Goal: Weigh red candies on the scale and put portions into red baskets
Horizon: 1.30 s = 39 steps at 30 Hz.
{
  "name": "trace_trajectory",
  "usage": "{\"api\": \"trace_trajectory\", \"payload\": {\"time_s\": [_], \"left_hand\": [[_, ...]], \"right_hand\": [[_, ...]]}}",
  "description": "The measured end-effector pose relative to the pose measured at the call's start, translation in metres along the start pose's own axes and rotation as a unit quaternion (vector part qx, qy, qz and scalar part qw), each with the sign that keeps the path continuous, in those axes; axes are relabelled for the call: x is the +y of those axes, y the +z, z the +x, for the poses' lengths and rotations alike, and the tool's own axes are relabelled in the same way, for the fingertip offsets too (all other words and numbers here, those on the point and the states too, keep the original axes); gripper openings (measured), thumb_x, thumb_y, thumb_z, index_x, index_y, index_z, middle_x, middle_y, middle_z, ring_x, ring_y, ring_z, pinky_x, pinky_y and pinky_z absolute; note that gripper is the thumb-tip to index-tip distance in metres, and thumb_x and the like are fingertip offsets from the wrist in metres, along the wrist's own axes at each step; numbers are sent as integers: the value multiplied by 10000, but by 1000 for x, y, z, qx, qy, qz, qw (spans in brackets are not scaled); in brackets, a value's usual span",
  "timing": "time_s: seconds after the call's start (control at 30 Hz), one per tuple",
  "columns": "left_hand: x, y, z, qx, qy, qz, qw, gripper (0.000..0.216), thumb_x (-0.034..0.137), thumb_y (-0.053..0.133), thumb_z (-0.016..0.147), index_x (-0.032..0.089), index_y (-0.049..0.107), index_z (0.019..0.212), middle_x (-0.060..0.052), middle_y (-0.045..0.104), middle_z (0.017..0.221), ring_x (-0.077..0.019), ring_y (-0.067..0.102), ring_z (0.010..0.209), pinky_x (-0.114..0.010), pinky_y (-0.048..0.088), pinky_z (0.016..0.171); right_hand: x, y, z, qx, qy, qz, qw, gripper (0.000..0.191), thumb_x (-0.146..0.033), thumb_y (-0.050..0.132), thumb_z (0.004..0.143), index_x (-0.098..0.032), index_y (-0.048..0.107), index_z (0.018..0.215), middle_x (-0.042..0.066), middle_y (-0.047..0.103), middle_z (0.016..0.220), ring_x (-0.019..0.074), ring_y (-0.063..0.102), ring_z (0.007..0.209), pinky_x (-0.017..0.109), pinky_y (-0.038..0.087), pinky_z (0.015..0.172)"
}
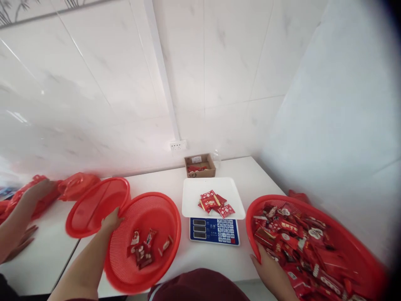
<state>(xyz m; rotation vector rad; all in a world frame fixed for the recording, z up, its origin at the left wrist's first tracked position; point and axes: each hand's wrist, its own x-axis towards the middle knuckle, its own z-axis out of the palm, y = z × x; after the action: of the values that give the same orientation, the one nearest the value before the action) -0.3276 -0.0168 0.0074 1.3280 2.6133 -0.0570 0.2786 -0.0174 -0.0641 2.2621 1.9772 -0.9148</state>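
My left hand (112, 220) is closed at the left rim of a round red plastic basket (150, 221), right where a second red basket (90, 209) meets it; its fingertips are partly hidden. A few wrapped candies (144, 253) lie in the round basket. On the right, my right hand (266, 265) grips the near-left rim of a large red basket (347, 230) heaped with red-wrapped sweets (291, 238). Between the hands stands a digital scale (214, 230), its white tray (191, 196) bearing a small pile of red candy packets (210, 202).
Behind the scale, a small cardboard box (202, 171) with red packets sits near the wall. At far left another person's hands (40, 192) are by red plastic bags (78, 186). A wall socket (178, 145) is above the white table (150, 177).
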Motion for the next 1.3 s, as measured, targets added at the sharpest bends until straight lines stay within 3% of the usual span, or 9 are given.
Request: {"api": "trace_trajectory", "payload": {"time_s": [0.1,0.3,0.4,0.5,0.67,0.83,0.97,1.1,1.3], "left_hand": [[9,-8,0,-33,59,74,995,424,167,560,762,187,573,1185,-141,658,1166,-330,560,1176,-497,298,1057],[14,-14,-7,-45,142,83,985,412,13,453,747,230,666,1025,-88,669,1122,-234,531,1202,-387,193,1128],[17,-23,-17,-29,127,19,991,333,43,457,772,226,683,933,-97,670,1076,-246,515,1205,-401,209,1126],[29,-27,-24,-11,84,-53,995,279,116,469,812,212,675,974,-111,660,1111,-265,490,1234,-410,247,1111],[79,-2,-31,-19,100,-123,987,325,259,435,902,196,605,1173,-110,620,1264,-267,477,1271,-431,200,1133],[139,29,-48,-39,146,-210,966,431,393,525,883,203,547,1270,-124,549,1364,-268,435,1316,-391,206,1138],[180,39,-64,-74,206,-267,939,495,405,544,875,208,506,1328,-126,514,1398,-276,412,1331,-397,203,1141],[215,46,-74,-110,239,-291,920,554,398,589,853,205,478,1360,-137,520,1386,-296,409,1329,-413,168,1154],[258,54,-85,-37,321,-219,921,563,395,472,923,169,377,1430,-153,365,1507,-289,262,1423,-446,164,1167]], "right_hand": [[2,2,1,-10,6,1,1000,592,-324,272,896,-89,398,1424,202,604,1298,302,618,1140,429,468,927],[16,15,10,8,-24,18,1000,621,-358,270,873,-89,399,1418,199,583,1326,296,602,1167,413,480,929],[23,21,16,6,-23,15,1000,639,-381,269,859,-77,418,1401,208,574,1333,308,587,1186,422,458,970],[28,26,20,10,-31,16,999,663,-415,259,848,-82,412,1402,209,561,1347,316,569,1208,430,459,968],[36,36,24,22,-33,19,999,671,-447,253,838,-98,427,1385,208,596,1304,331,597,1163,451,455,962],[38,38,25,24,-41,17,999,718,-473,234,840,-66,376,1414,225,560,1342,331,585,1179,438,454,966],[32,30,22,26,-37,10,999,688,-450,263,838,-66,424,1385,226,578,1320,315,583,1186,417,459,964],[23,21,15,-4,-33,1,999,712,-441,226,859,-43,341,1438,234,528,1373,317,559,1218,425,454,963],[12,12,7,-19,0,-11,1000,690,-421,201,877,-69,333,1455,220,543,1364,332,591,1169,447,464,935]]}}
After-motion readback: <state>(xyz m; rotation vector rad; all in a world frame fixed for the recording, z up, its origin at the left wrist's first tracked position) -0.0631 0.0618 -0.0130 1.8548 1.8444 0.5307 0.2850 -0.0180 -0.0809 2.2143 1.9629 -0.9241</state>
